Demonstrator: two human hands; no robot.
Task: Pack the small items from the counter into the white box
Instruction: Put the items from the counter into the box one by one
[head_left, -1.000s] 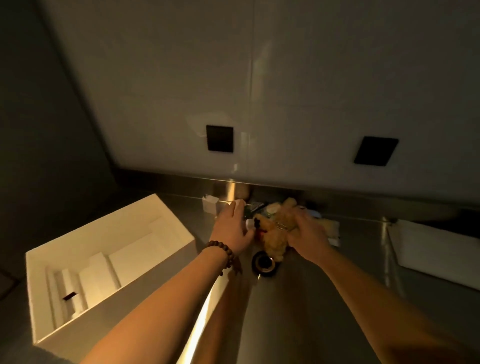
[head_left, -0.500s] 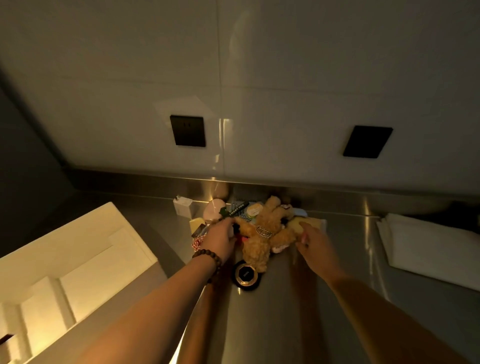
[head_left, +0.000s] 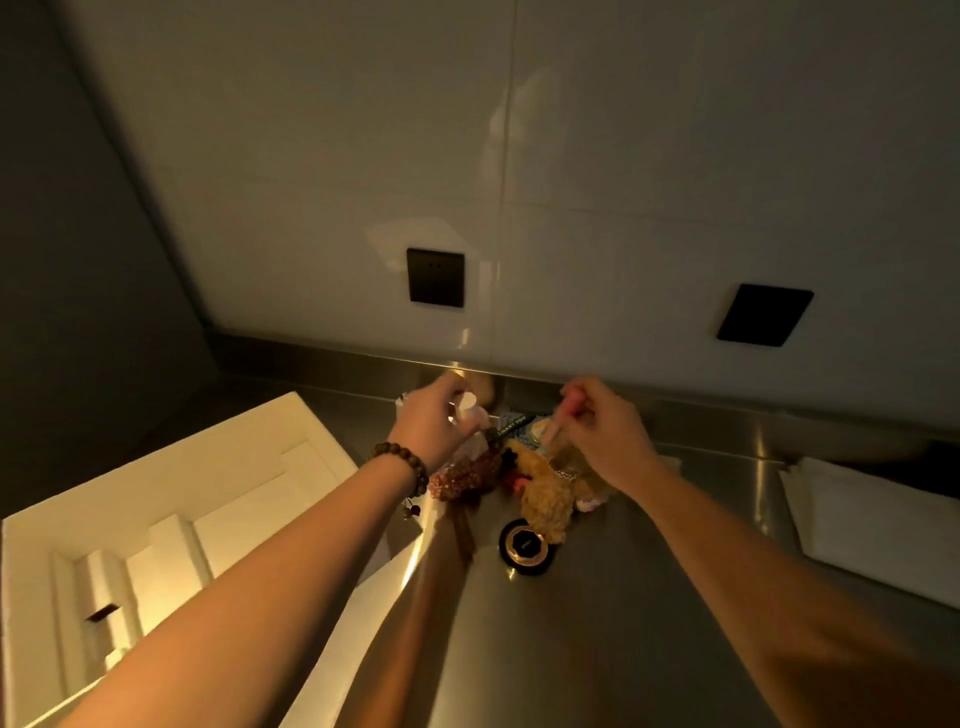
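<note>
Small items lie heaped on the steel tabletop just right of the open white box (a plush bear among them). Left hand fingers grip a small white piece; right hand fingers pinch something thin, blurred.

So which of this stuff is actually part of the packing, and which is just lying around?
Part of the job:
- white box, open, on the left
- plush bear in the pile
- round black tin beside it
- small white item held in the left hand
- pink item pinched by the right hand

Just lying about:
- folded white cloth
- two black wall sockets
</note>
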